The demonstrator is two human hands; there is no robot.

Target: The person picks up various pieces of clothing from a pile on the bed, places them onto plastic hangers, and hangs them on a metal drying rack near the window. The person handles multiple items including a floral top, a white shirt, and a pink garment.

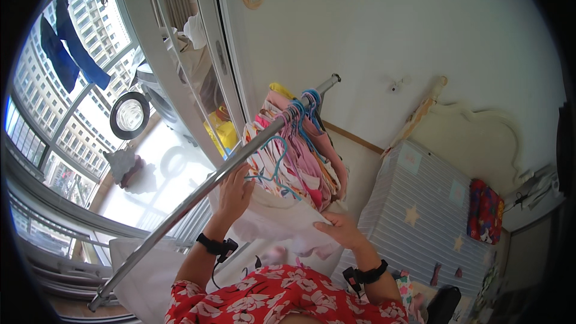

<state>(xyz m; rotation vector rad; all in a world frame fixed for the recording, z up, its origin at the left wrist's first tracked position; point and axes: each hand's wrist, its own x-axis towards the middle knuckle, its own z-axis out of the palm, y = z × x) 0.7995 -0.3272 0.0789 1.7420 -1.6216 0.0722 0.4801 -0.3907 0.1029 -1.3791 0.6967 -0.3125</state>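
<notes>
A white garment [274, 216] spreads in front of me below the clothes rail. A blue-green plastic hanger [280, 162] is at its neckline, its hook beside the rail. My left hand [236, 195] is at the garment's left shoulder, by the hanger's end and close to the metal rail [202, 191]; part of its grip is hidden. My right hand [339, 229] pinches the cloth at the right side between thumb and fingers. Just beyond, several pink and patterned children's clothes [306, 153] hang close together on blue and pink hangers [310, 96].
To the right stands a bed with a striped cover [418, 202] and a cream headboard [468, 144]. A sliding glass door [220, 54] opens at left onto a sunlit balcony, with a round black-rimmed washer door [130, 115] and blue trousers [67, 49] hanging. A yellow bag [222, 130] sits behind the glass.
</notes>
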